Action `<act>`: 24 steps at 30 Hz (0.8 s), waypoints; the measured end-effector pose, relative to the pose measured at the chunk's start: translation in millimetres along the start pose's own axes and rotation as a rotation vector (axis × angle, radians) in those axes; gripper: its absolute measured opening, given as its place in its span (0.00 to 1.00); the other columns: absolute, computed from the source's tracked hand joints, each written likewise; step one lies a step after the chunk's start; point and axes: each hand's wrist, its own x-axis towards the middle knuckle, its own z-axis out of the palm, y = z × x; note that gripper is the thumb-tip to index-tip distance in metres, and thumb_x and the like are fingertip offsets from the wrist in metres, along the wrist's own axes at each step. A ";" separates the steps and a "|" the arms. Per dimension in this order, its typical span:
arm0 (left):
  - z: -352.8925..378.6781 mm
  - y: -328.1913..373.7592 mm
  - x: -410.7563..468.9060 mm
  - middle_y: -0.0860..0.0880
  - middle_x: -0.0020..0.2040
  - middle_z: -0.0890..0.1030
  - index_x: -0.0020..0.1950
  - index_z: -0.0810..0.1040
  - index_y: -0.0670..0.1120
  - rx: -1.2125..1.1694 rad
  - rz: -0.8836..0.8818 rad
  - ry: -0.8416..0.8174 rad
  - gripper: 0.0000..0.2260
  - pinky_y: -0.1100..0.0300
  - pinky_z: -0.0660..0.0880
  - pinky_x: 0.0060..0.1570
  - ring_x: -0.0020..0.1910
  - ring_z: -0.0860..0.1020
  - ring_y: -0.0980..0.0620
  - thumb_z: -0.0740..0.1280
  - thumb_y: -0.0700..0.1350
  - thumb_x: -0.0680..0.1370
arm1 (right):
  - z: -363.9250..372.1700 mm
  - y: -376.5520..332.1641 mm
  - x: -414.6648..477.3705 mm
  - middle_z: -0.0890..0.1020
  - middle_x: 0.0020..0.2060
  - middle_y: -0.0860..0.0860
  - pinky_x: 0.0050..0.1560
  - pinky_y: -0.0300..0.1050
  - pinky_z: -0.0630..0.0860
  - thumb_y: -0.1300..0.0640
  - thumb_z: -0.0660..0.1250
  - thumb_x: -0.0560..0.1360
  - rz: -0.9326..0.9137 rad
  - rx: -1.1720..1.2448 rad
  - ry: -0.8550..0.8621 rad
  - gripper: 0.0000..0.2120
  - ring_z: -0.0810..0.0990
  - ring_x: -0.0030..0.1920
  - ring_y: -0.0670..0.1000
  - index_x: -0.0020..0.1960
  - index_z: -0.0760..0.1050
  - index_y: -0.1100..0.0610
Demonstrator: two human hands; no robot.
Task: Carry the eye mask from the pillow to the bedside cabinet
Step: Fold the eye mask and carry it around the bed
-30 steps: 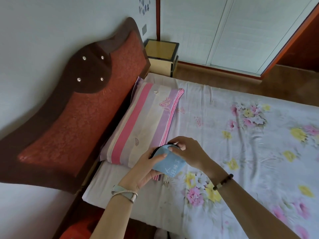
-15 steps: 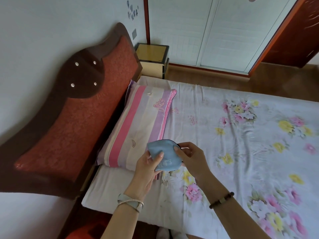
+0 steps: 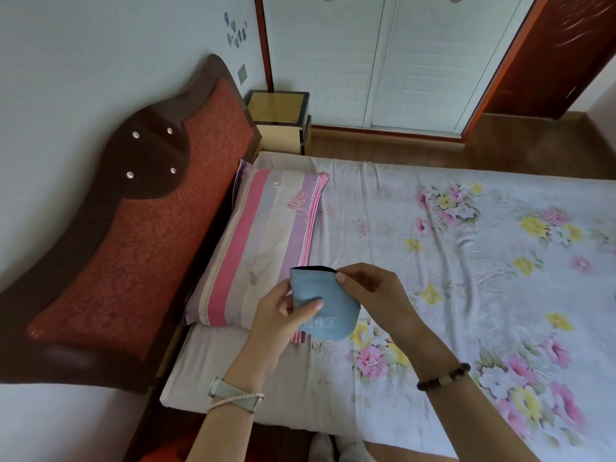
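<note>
A light blue eye mask (image 3: pixel 330 308) with white characters and a dark back edge is held in the air over the near corner of the striped pillow (image 3: pixel 263 245). My left hand (image 3: pixel 280 315) pinches its left side with the thumb on the front. My right hand (image 3: pixel 373 291) grips its upper right edge. The bedside cabinet (image 3: pixel 278 118), yellow-topped with a dark rim, stands far off beyond the bed's head end, by the wall.
The bed (image 3: pixel 466 261) with a floral sheet fills the right side. A red and brown headboard (image 3: pixel 143 235) runs along the left wall. White wardrobe doors (image 3: pixel 383 58) and a dark door (image 3: pixel 553 55) stand at the back, with wooden floor (image 3: pixel 500 148) between.
Both hands have lifted the eye mask off the pillow and hold it a little higher and more upright. The view has tilted up, showing more of the room.
</note>
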 end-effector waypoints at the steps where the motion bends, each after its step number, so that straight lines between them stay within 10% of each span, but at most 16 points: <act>1: 3.7 -0.1 -1.0 0.45 0.49 0.87 0.58 0.81 0.48 0.001 -0.009 -0.003 0.14 0.44 0.82 0.50 0.50 0.85 0.44 0.75 0.38 0.74 | -3.2 -0.3 -4.3 0.88 0.41 0.46 0.40 0.34 0.79 0.58 0.72 0.76 0.010 0.020 0.014 0.04 0.85 0.42 0.42 0.48 0.85 0.53; 6: 34.9 2.2 -2.5 0.42 0.48 0.87 0.63 0.75 0.46 0.017 -0.039 -0.034 0.28 0.31 0.76 0.50 0.51 0.84 0.37 0.79 0.50 0.67 | -34.4 -2.2 -30.8 0.87 0.50 0.58 0.47 0.43 0.84 0.56 0.72 0.76 0.102 0.085 0.062 0.11 0.86 0.48 0.53 0.56 0.83 0.59; 10: 72.1 4.3 0.5 0.48 0.49 0.88 0.63 0.75 0.47 -0.015 -0.092 -0.173 0.26 0.55 0.82 0.44 0.55 0.84 0.43 0.78 0.50 0.68 | -72.2 -1.8 -57.8 0.88 0.47 0.55 0.42 0.39 0.82 0.54 0.71 0.76 0.122 0.145 0.143 0.12 0.86 0.44 0.48 0.55 0.83 0.60; 24: 305.1 -11.3 -42.8 0.43 0.54 0.86 0.63 0.80 0.48 -0.024 -0.167 -0.719 0.18 0.57 0.81 0.47 0.56 0.84 0.46 0.72 0.42 0.73 | -250.4 30.4 -223.3 0.84 0.51 0.64 0.52 0.46 0.82 0.58 0.68 0.78 0.081 0.519 0.679 0.12 0.84 0.50 0.57 0.56 0.81 0.66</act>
